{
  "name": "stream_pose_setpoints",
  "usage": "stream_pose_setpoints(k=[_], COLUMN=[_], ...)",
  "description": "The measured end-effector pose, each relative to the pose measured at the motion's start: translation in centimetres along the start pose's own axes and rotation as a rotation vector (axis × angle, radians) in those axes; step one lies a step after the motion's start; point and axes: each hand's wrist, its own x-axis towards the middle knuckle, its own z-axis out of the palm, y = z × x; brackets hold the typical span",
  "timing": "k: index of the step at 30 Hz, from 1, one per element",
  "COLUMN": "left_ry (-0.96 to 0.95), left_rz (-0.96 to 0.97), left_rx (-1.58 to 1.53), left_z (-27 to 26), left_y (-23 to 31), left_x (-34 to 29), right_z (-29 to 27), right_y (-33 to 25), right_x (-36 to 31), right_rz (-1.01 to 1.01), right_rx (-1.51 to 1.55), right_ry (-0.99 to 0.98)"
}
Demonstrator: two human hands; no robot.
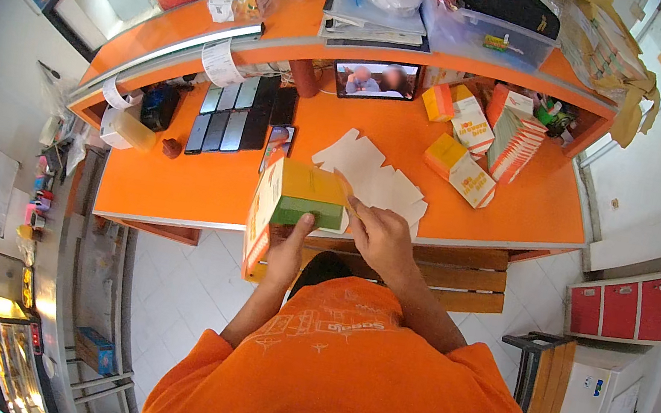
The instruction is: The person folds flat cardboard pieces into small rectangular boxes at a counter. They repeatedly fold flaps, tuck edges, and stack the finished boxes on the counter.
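A part-folded cardboard carton (312,189) in yellow, green, white and orange is held above the desk's front edge. My left hand (286,250) is closed on its near side, thumb on the green panel and the other fingers mostly hidden. My right hand (383,243) is at the carton's right end, its fingers closed at a flap edge. Behind the carton a flat, unfolded white carton blank (374,175) lies on the orange desk (179,182). A folded carton (459,170) lies on its side to the right, with another carton (473,124) behind it.
Flat cartons stand in a stack (516,149) at the back right. Several phones (232,130) lie at the left, near a tablet (375,80) showing a picture. A raised shelf (457,64) spans the desk's back. A wooden bench (457,278) is beneath the front edge.
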Motion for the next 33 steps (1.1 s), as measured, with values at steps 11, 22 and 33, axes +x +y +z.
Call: stream_pose_setpoints(k=[11, 22, 33], left_ry=[-0.206, -0.175, -0.321], left_rz=[-0.104, -0.261, -0.003], left_rx=[0.185, 0.15, -0.181], left_z=[-1.2, -0.8, -1.3], left_y=[-1.0, 0.2, -0.4], left_x=[1.2, 0.0, 0.2], right_z=[-0.3, 0.5, -0.2], right_y=[-1.4, -1.1, -3.0], right_x=[0.1, 0.5, 0.7], right_rz=[-0.046, -0.14, 0.211], right_rx=[0.157, 0.246, 0.688], right_ry=[0.061, 0.005, 0.018])
